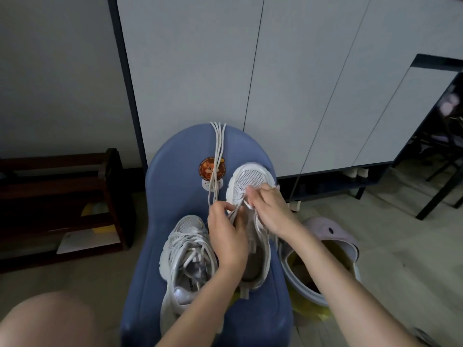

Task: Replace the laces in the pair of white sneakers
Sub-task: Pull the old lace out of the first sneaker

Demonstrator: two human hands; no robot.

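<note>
Both hands work the right sneaker point(250, 181) on the blue chair point(175, 196): left hand point(226, 236) pinches a lace point(217, 156), right hand point(266, 209) pinches at the front eyelets. Lacing looks barely begun; next I'd thread the following eyelet. Other sneaker point(186, 256) sits beside my left wrist.

Dim, cool indoor light, soft and even

Wide-angle bending bows the cabinet point(250, 71) lines toward 12 and 3 o'clock; the knee point(47, 319) at 7 o'clock is blurred, the dark shelf point(62, 196) at 9 o'clock is murky; shadows are faint.
</note>
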